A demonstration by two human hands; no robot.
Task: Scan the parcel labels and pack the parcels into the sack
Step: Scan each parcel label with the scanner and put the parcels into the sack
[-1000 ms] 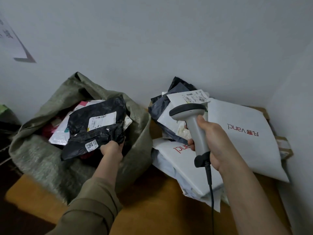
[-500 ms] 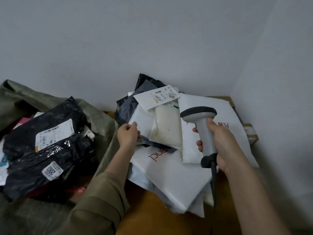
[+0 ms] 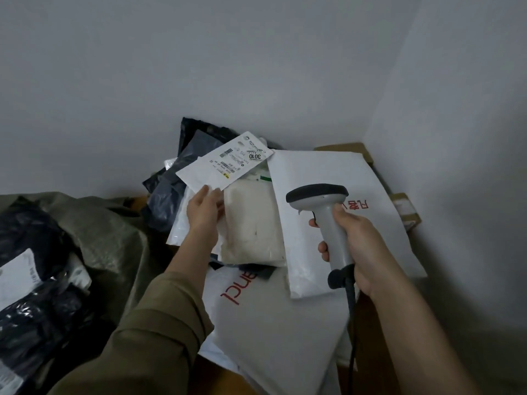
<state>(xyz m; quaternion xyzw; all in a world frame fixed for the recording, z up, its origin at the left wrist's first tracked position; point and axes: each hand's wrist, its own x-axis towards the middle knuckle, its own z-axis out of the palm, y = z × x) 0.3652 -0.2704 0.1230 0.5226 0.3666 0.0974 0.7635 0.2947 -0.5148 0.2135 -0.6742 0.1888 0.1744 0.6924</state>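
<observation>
Parcels in soft mailers lie heaped at the far right corner of the desk (image 3: 368, 337), where two walls meet. My left hand (image 3: 204, 208), in an olive sleeve, reaches into the heap; its grip pinches the near edge of a white parcel (image 3: 199, 172), fingers on top, and the far end of that parcel tilts up. A label (image 3: 242, 156) with barcodes and the number 3010 faces me on it. Just right of that hand lies a clear bag (image 3: 251, 223) with something cream folded inside. My right hand (image 3: 359, 249) has its grip wrapped round the handle of a grey scanner (image 3: 328, 218), fingers curled at the front; the scanner's dark head points left, toward the label, and its black cable hangs down past my wrist. Under the scanner lies a large white mailer (image 3: 328, 172) with red lettering, and another such mailer (image 3: 279, 332) lies nearer me, overlapping it. Dark grey bags (image 3: 171, 195) sit at the back of the heap. At the left edge stands the green sack (image 3: 108, 232), mouth open, with black parcels (image 3: 31, 309) bearing white labels inside it.
</observation>
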